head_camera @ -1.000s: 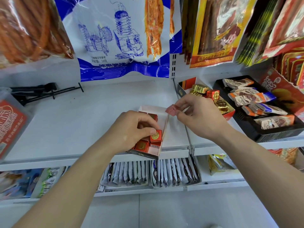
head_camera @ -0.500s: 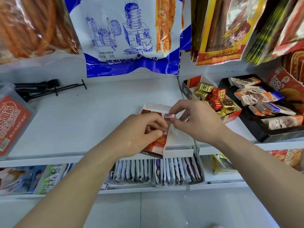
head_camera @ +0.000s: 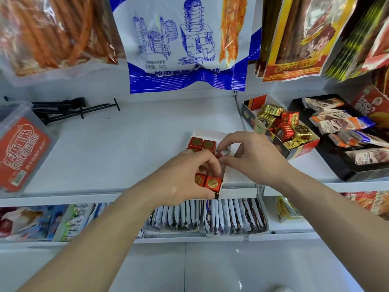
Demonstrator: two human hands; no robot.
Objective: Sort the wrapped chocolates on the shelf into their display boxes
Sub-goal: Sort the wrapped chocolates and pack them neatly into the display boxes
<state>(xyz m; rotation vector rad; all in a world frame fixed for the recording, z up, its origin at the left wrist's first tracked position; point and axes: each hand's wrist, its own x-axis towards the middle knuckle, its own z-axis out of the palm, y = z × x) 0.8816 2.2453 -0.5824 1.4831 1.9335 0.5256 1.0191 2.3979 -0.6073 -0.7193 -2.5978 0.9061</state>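
Because the small white box [head_camera: 212,133] lies at the front lip of the shelf [head_camera: 126,144], it is clamped by the left hand [head_camera: 185,180]. The fingers are curled down over the red cubes [head_camera: 208,145] in its near half and the thumb is set against its near end. That grasp is judged to serve two ends: the box is kept from sliding off the edge, and the cubes already packed are kept from shifting while another is fitted.

One small wrapped chocolate [head_camera: 224,153], pinkish with a silvery fold, is pinched between the thumb and fingertips of the right hand [head_camera: 252,159]. It is held just above the box's right side, directly beyond the left fingertips, and whether it touches the cubes cannot be told. A fingertip pinch is suited to so small a piece, since it can be turned square before being lowered.

Two red cubes are seen at the far end of the box beyond both hands, and two more under the left thumb. The row between is hidden by the left fingers, so the free slot cannot be made out.

Just right of the right hand a second display box [head_camera: 303,150] is filled with gold and red pieces, and a black tray [head_camera: 345,171] of wrapped bars is set further right. More sorting is judged to remain.
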